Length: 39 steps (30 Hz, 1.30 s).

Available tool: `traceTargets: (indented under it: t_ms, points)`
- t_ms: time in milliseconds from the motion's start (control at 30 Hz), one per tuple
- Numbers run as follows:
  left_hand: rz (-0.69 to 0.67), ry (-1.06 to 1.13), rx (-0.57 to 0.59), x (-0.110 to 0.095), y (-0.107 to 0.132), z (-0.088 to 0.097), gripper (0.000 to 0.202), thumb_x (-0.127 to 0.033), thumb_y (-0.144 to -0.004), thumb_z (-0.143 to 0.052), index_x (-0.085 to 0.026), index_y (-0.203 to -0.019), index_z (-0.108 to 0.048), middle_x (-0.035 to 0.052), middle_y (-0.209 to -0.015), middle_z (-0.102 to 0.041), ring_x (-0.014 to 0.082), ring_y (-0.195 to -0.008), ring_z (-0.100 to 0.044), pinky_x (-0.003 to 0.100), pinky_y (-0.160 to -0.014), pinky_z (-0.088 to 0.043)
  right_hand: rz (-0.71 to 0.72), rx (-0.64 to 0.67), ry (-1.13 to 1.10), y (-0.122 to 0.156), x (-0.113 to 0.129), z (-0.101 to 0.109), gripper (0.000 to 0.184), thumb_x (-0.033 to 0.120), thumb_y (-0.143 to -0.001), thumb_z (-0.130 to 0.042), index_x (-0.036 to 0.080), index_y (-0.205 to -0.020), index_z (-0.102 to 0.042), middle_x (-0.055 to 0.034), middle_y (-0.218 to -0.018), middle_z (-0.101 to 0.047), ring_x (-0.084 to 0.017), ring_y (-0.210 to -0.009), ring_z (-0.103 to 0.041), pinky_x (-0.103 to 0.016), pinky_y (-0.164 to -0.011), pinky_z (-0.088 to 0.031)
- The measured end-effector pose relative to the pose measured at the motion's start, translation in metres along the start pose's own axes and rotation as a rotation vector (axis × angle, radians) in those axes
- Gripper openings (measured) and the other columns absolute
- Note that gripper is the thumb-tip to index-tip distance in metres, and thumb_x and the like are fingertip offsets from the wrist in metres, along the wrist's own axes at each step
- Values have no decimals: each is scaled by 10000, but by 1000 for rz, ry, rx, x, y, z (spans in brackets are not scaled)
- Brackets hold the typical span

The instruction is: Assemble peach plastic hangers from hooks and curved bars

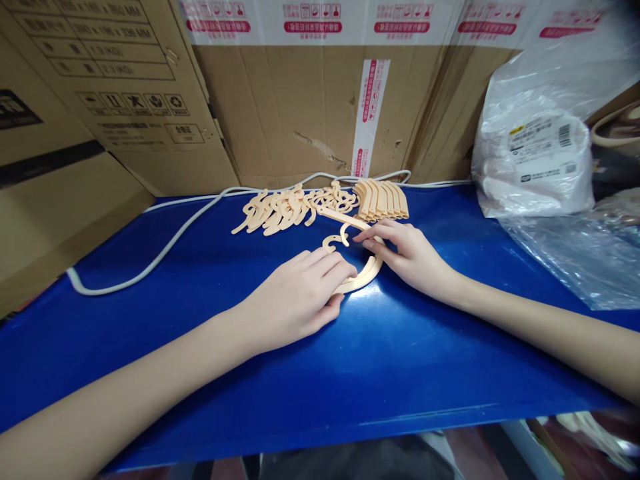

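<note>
My left hand (313, 290) is closed, thumb and fingers pinching one end of a curved cream plastic hanger arm (367, 275). My right hand (407, 252) closes on the other side of the same piece, where a straighter cream arm (343, 216) reaches toward the back left. A small cream hook (345, 233) stands beside the right fingertips. Another hook (329, 243) lies at the left fingers. My fingers hide how these parts join. Behind the hands lie a loose pile of curved cream pieces (280, 210), small hooks (337, 197) and a neat row of hanger arms (383, 200).
All this rests on a blue tabletop (250, 393). A white cable (175, 243) runs along its left and back. Cardboard boxes (300, 113) wall off the rear. At right are a white plastic-wrapped package (537, 160) and clear plastic film (565, 260).
</note>
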<state>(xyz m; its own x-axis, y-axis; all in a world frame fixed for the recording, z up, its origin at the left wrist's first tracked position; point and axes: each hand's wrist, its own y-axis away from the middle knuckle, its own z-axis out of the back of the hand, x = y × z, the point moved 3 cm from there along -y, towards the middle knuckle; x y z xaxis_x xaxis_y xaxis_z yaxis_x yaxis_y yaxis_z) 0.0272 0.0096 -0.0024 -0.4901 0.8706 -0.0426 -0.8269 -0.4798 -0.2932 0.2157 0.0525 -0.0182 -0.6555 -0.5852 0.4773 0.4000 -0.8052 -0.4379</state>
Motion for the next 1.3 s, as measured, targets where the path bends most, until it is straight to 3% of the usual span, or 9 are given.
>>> traceTargets:
  t_ms: [267, 433, 667, 967, 1300]
  points:
    - [-13, -26, -28, 1, 2, -2, 178, -151, -929, -452, -136, -1071, -559, 54, -998, -633, 213, -938, -553, 351, -800, -434, 19, 13, -3, 0, -1, -1, 179, 194, -934, -531, 195, -993, -700, -53, -971, -684, -180, -885, -631, -323, -812, -465]
    - [-9, -27, 39, 2, 1, -5, 196, -173, -953, -418, -148, -1036, -593, 61, -1013, -632, 215, -949, -554, 357, -803, -429, 64, 61, -36, 1, 2, -2, 207, 193, -949, -497, 163, -1025, -687, -74, -970, -660, -184, -915, -610, -319, -825, -464]
    - [-19, -59, 18, 2, 2, -4, 212, -197, -966, -416, -141, -1023, -612, 74, -1021, -635, 222, -966, -562, 368, -826, -443, 146, 81, 11, 3, 8, -2, 239, 89, -893, -499, 159, -1025, -685, -55, -940, -639, -163, -868, -581, -292, -794, -436]
    - [-66, -123, -44, 3, 1, -4, 221, -187, -964, -435, -140, -1046, -634, 99, -1142, -615, 256, -1133, -535, 388, -898, -444, 192, 141, 14, 3, 9, -4, 255, 62, -873, -469, 158, -988, -676, -60, -942, -635, -185, -874, -562, -336, -815, -417]
    - [-45, -142, 17, 2, 1, -6, 232, -204, -973, -421, -142, -1087, -613, 91, -1112, -629, 233, -1047, -562, 363, -833, -445, 251, 190, -5, 5, 12, -4, 280, 26, -869, -444, 141, -997, -665, -80, -977, -624, -193, -921, -553, -344, -845, -429]
